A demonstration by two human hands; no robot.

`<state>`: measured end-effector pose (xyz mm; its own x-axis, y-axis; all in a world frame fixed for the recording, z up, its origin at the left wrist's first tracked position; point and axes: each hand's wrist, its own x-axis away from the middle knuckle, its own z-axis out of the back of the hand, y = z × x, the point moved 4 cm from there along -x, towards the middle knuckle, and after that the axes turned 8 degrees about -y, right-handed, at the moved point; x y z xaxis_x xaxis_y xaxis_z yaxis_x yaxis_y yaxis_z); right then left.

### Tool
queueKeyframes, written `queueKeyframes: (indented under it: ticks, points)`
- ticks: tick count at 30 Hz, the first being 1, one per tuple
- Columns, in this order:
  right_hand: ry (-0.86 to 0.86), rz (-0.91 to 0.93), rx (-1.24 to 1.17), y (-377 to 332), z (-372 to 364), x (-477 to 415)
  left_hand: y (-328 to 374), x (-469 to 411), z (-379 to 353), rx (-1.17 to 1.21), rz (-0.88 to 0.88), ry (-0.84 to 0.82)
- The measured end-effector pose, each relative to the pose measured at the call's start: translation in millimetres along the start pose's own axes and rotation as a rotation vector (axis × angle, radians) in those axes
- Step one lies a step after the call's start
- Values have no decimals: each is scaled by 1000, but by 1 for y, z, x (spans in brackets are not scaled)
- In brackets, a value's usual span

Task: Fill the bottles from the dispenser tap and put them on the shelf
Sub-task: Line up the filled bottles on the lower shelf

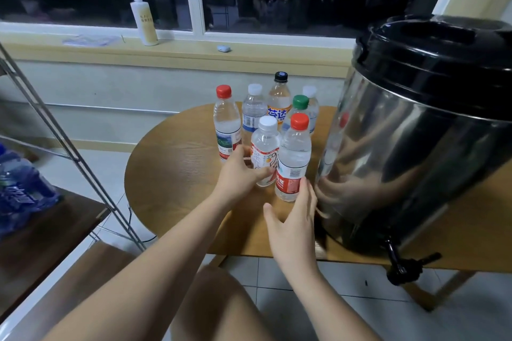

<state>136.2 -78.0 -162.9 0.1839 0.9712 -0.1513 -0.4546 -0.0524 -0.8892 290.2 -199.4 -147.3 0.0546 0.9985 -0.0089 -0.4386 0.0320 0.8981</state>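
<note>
Seven capped bottles stand upright in a tight cluster on the round wooden table [171, 163], with the steel dispenser [415, 133] just beside them at three o'clock and its black tap [401, 263] hanging over the table's near edge at about five o'clock. Your left hand [241, 171] reaches in from seven o'clock with the forearm stretched straight. Its fingers and thumb are curled round the lower half of the short white-capped bottle [266, 144] at the front of the cluster, which stands on the table. Your right hand [293, 219] comes up from six o'clock with the palm turned inward, the fingers straight and close together and the thumb spread wide. It holds nothing. Its fingertips lie along the right side of the front red-capped bottle [295, 158], near the base, though whether they touch it is unclear. The shelf [55, 219] stands well apart at nine o'clock, with blue bottles [22, 191] lying on it.
</note>
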Motion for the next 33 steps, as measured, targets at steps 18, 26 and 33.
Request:
queueKeyframes:
  ticks: [18, 26, 33]
  points:
    - [-60, 59, -103, -6, -10, -26, -16, 66, 71, -91, -94, -60]
    - [-303, 144, -17, -30, -56, -28, -46, 110, 121, 127, 8, 9]
    - [-514, 215, -42, -71, -136, -8, -76, 168, 197, 23, 63, 227]
